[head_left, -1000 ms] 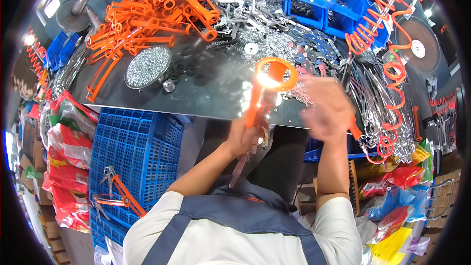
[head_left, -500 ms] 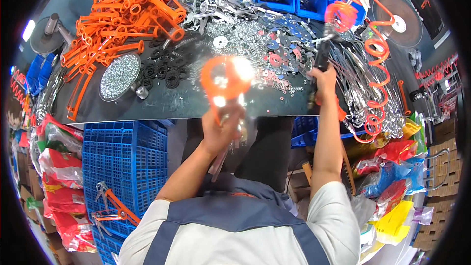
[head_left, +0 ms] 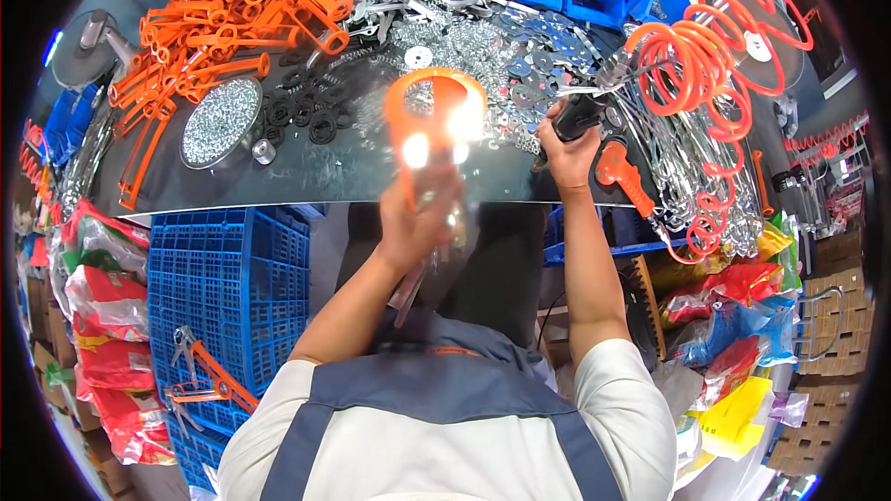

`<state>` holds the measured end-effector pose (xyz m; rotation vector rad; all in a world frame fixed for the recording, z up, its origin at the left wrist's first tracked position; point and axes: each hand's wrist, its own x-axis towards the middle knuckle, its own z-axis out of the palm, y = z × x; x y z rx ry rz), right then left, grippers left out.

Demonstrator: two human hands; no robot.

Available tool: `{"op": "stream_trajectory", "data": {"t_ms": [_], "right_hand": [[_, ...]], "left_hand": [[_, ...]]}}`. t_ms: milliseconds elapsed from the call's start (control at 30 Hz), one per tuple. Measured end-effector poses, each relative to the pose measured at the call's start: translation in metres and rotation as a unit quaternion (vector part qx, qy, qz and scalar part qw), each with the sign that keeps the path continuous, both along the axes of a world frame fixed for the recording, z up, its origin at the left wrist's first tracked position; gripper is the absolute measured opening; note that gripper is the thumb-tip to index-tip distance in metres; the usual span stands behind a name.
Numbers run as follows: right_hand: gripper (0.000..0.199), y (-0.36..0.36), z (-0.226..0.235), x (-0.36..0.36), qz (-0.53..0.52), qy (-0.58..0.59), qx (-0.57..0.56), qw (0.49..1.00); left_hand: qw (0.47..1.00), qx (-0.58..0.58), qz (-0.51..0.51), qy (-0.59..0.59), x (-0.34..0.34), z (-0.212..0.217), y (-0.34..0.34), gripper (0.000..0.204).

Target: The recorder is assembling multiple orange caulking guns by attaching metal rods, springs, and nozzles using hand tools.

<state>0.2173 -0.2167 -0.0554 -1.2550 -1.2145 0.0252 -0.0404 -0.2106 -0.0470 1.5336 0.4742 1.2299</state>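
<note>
Orange ring-ended piece point(head_left: 399, 116) fills the left hand point(head_left: 410, 223), fingers curled; the right hand point(head_left: 569, 158) grips a black tool point(head_left: 582, 115); a yellow bag point(head_left: 742, 416) bears print point(head_left: 710, 430).

Exposure is bright overall. Severe glare noted on the orange ring-ended frame point(head_left: 432, 137), at 12 o'clock from centre, with highlights burnt to pure white. Motion blur affects the left hand point(head_left: 415, 224) and the lower portion of that frame; the right hand point(head_left: 569, 160), toward 2 o'clock, is comparatively crisp. The dark tabletop point(head_left: 339, 172) shows a faint sheen. A bluish-white light strip point(head_left: 53, 47) glows near the 10 o'clock rim. Fisheye distortion curves outlying edges; black vignetting fills the corners.
</note>
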Motion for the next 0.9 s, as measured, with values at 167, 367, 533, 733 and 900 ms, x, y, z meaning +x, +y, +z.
{"op": "stream_trajectory", "data": {"t_ms": [167, 367, 533, 733, 900], "right_hand": [[0.031, -0.002, -0.002, -0.001, 0.005, 0.031, 0.038, 0.999], [0.020, 0.011, -0.007, 0.007, -0.013, -0.037, 0.035, 0.999], [0.024, 0.022, 0.029, -0.013, -0.018, 0.036, 0.099, 0.994], [0.021, -0.003, 0.210, -0.094, 0.249, 0.261, 0.253, 0.898], [0.028, -0.004, 0.250, -0.136, 0.333, 0.209, 0.164, 0.905]], "left_hand": [[0.975, -0.167, -0.108, -0.104, 0.000, -0.005, 0.003, 0.016], [0.989, 0.018, 0.069, 0.129, 0.005, 0.015, -0.002, 0.017], [0.975, 0.139, 0.088, 0.149, 0.005, 0.024, 0.004, 0.023], [0.979, 0.173, 0.076, 0.069, 0.003, 0.011, 0.008, 0.060], [0.997, 0.057, 0.032, 0.040, 0.009, 0.010, 0.005, 0.053]]}}
